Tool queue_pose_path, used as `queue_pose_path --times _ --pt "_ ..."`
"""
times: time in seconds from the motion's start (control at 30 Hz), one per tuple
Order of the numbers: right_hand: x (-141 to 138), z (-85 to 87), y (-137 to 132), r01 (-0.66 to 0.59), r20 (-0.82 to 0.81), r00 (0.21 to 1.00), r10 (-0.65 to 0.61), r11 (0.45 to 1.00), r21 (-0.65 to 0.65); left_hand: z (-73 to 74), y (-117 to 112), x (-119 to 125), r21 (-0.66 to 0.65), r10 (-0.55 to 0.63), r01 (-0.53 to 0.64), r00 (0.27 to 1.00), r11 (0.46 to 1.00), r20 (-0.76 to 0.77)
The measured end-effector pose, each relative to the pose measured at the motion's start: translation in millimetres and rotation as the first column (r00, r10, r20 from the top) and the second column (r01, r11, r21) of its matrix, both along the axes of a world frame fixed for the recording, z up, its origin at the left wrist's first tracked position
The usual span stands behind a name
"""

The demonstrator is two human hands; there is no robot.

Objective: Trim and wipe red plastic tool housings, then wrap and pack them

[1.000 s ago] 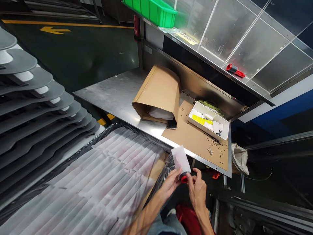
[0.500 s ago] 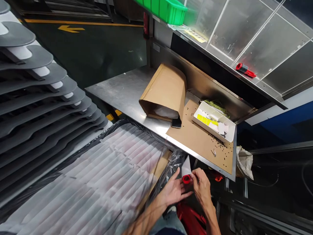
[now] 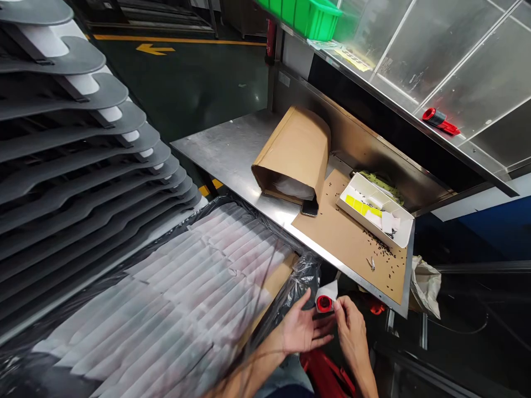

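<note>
A red tubular part (image 3: pixel 324 304), black inside its round end, lies partly rolled in a thin white sheet (image 3: pixel 331 288). My left hand (image 3: pixel 299 329) is palm up with its fingers spread, beneath and beside the part. At the part's right side, my right hand (image 3: pixel 352 329) pinches the edge of the sheet between thumb and fingers. To the left, rows of similar white-wrapped pieces (image 3: pixel 199 276) lie in a container lined with black plastic (image 3: pixel 306 276). The far end of the red part is hidden by the sheet.
A metal bench (image 3: pixel 224 135) carries an open cardboard box (image 3: pixel 292 149), a phone (image 3: pixel 310 207) and a white tray (image 3: pixel 404 235) on brown board. Small black pieces are scattered there. Above, a shelf holds a red-and-black part (image 3: pixel 440 120) and green bin (image 3: pixel 315 22). Stacked grey panels (image 3: pixel 95 97) stand left.
The white sheet's pointed flap has come down and now lies closer around the red part. My view has turned slightly left, so the scene sits further right.
</note>
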State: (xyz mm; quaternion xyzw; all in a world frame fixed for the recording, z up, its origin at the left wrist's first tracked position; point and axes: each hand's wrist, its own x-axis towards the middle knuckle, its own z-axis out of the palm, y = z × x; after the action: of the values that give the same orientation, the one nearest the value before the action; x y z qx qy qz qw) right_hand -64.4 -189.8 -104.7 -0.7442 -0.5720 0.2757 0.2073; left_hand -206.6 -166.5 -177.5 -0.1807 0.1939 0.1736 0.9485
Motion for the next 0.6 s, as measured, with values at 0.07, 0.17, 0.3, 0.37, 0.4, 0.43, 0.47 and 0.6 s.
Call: queue_pose_path --times 0.07,0.17,0.3,0.37,0.4,0.43,0.47,0.6 --pt "-1.6 5.3 -0.3 -0.010 0.035 0.999 0.010 1.000 0.001 -1.1 1.2 1.1 -0.017 -0.035 0.036 0.998 0.999 0.052" --pt "-2.5 12.1 -3.2 -0.050 0.086 0.995 0.053 0.998 -0.029 -3.5 6.2 5.7 -0.081 -0.012 0.014 1.000 0.997 0.024" --pt "-3.3 17.1 -9.0 -0.052 0.070 0.996 0.053 0.998 -0.019 -3.0 13.9 11.0 -0.098 0.063 -0.063 0.998 0.993 -0.005" --pt "-3.1 20.5 -9.4 -0.078 0.052 0.996 0.077 0.997 0.012 -1.8 14.8 10.6 -0.095 0.071 -0.072 0.997 0.993 -0.008" --pt "-2.4 22.7 -8.8 -0.110 0.039 0.993 0.109 0.994 0.027 -1.8 14.0 9.5 -0.094 0.065 -0.066 0.998 0.993 -0.013" --pt "-1.0 25.0 -7.7 -0.151 0.028 0.988 0.150 0.988 0.038 -2.4 12.2 7.9 -0.093 0.055 -0.057 0.998 0.994 -0.023" --pt "1.0 27.2 -6.5 -0.190 0.018 0.982 0.190 0.981 0.043 -3.7 9.7 5.8 -0.095 0.046 -0.049 0.998 0.994 -0.040" --pt "15.5 26.7 -3.7 -0.156 -0.091 0.983 0.161 0.986 0.057 -17.6 -0.7 -3.9 -0.133 0.113 -0.138 0.978 0.982 -0.178"
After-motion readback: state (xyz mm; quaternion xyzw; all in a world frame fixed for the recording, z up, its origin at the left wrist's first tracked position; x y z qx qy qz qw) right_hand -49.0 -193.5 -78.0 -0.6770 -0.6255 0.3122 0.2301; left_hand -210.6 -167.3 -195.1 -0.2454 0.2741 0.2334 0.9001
